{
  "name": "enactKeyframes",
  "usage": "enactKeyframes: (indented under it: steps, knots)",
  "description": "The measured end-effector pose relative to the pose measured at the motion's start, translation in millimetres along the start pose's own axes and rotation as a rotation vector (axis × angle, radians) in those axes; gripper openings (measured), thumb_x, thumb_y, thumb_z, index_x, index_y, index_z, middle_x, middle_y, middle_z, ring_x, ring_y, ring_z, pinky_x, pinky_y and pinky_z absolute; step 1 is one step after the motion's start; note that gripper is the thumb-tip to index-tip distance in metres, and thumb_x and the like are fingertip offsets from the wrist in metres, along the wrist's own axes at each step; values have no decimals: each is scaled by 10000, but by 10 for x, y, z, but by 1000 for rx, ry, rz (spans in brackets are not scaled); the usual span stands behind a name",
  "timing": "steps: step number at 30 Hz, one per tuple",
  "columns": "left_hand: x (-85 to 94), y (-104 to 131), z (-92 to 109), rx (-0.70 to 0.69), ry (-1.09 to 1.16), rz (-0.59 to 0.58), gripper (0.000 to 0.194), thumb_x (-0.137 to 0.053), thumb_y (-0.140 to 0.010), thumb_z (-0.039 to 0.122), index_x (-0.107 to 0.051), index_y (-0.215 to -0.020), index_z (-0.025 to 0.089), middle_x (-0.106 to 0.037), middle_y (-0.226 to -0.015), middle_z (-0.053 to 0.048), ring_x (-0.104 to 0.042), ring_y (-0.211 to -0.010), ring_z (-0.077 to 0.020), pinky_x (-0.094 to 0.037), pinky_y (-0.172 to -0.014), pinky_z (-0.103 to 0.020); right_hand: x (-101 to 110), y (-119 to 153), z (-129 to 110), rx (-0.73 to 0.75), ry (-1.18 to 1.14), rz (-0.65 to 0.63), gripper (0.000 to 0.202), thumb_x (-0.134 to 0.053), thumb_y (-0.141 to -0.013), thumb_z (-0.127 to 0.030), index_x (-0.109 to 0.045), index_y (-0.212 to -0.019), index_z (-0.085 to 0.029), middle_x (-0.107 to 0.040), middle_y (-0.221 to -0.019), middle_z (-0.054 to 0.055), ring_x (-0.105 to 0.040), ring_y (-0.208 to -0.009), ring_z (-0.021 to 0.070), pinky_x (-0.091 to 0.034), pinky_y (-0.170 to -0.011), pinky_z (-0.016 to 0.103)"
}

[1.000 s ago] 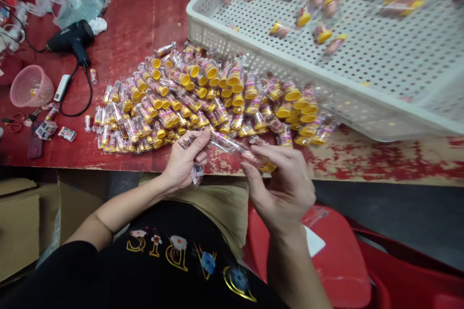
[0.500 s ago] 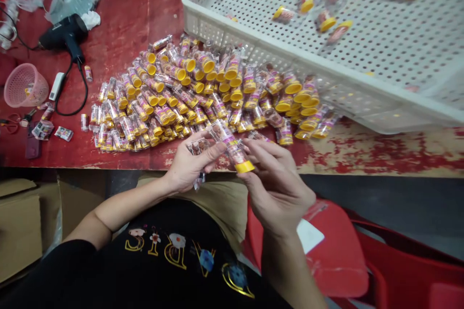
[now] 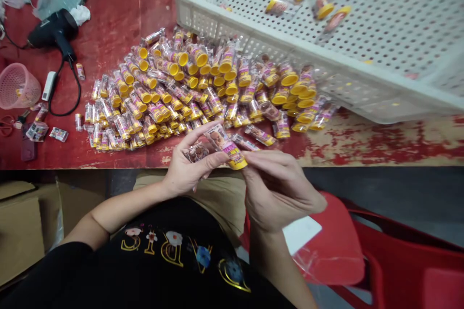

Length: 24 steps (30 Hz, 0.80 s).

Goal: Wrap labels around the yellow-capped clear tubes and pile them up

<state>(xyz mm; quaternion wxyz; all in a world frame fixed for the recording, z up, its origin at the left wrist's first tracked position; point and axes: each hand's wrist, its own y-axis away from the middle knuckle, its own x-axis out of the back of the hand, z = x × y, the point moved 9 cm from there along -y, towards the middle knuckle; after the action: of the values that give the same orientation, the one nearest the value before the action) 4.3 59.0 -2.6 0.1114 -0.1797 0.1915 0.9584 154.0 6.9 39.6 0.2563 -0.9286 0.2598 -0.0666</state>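
Observation:
A small tube (image 3: 225,146) with a yellow cap and a printed clear sleeve lies tilted between my hands, cap end toward me. My left hand (image 3: 190,166) grips it under the thumb. A few flat printed sleeves (image 3: 196,152) are tucked in the same palm. With thumb and fingers pinched together, my right hand (image 3: 279,186) takes hold of the tube by its capped end. Just beyond my hands, a large pile of sleeved tubes (image 3: 174,89) with yellow caps spreads over the red table, a few loose ones (image 3: 260,134) at its near side.
A white perforated crate (image 3: 304,53) with several capped tubes stands at the back right. To the left are a black heat gun (image 3: 54,34), its cord, a pink basket (image 3: 20,86), scissors (image 3: 6,125) and small packs (image 3: 37,131). A red chair (image 3: 333,246) is at my right.
The tube has turned slightly, and its sleeve now looks snug along it. My right fingers have closed in at the capped end. The whole view has shifted a little.

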Motion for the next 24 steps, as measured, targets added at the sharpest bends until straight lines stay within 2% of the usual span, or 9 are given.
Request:
enactKeyframes:
  steps: [5,12,17,22,24]
  knots:
    - [-1,-12,-48,-2,5,-14,615,-925,-714,405,-704,-1281,315,-621,-727,47,-385,-449,-34,-308,-423,-208,20,5,-30,54,17,57,391,-802,-759,8,-809,-1015,-287,-778,-860,-4,-728,-769,158,-581,-686,319]
    - [5,-38,-49,2,-12,-5,637,-927,-707,401,-703,-1298,323,-588,-691,55,-381,-447,-43,-301,-424,-215,1,-3,-3,78,62,35,393,-795,-767,-3,-809,-1020,-304,-776,-863,-15,-727,-764,159,-579,-702,324]
    - [73,-40,-96,55,-64,72,644,-901,-741,392,-688,-1348,354,-608,-720,41,-381,-486,-62,-336,-478,-235,-6,-23,63,62,74,32,374,-793,-779,-25,-806,-1007,-321,-772,-849,-11,-722,-766,169,-573,-692,338]
    - [68,-73,-124,76,-15,67,685,-929,-700,363,-692,-1342,350,-630,-730,45,-373,-465,-53,-323,-461,-229,-18,-11,56,29,77,38,319,-792,-788,-39,-805,-971,-300,-766,-837,-4,-716,-769,163,-567,-691,326]
    - [70,-117,-132,69,-3,61,685,-919,-715,383,-680,-1355,329,-616,-686,54,-392,-459,-54,-321,-458,-220,-21,-30,131,-10,86,40,272,-790,-797,-60,-805,-948,-285,-762,-831,0,-715,-773,163,-568,-698,322]
